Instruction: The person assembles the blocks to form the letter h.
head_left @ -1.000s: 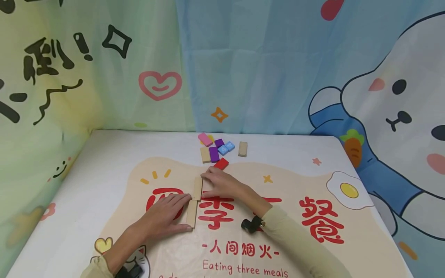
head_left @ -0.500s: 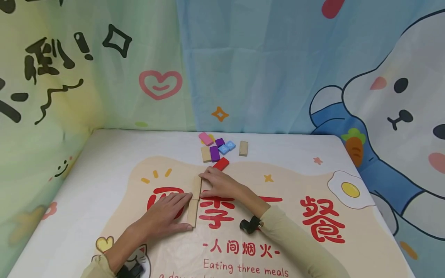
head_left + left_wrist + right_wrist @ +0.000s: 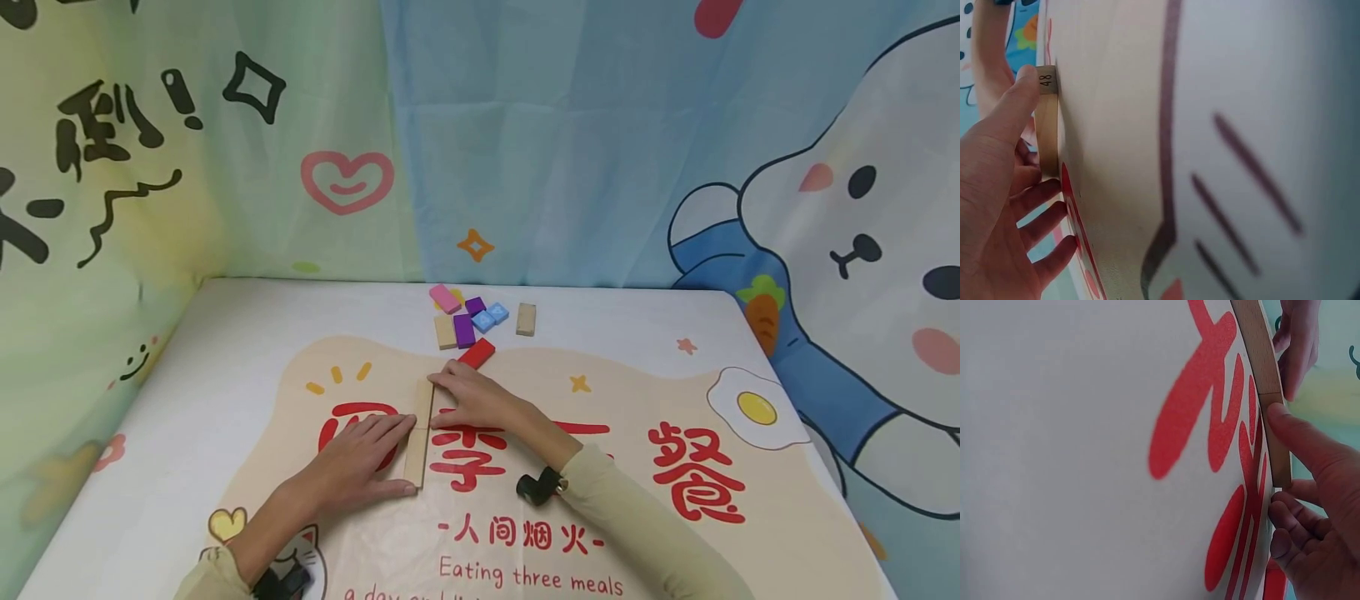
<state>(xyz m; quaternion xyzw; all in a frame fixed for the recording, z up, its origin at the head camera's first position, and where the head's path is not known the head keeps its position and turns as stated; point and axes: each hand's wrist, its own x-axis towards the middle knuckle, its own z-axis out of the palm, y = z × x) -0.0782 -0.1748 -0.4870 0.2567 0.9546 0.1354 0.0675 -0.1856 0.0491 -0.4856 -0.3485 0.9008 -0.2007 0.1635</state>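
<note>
left hand [image 3: 348,467] gripping near wooden block [image 3: 415,458], right hand [image 3: 476,396] gripping far wooden block [image 3: 423,404], laid end to end

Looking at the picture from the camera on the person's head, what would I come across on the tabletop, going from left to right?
Printed pink flower, printed yellow heart, left hand, two wooden blocks end to end, right hand, printed fried egg.
</note>
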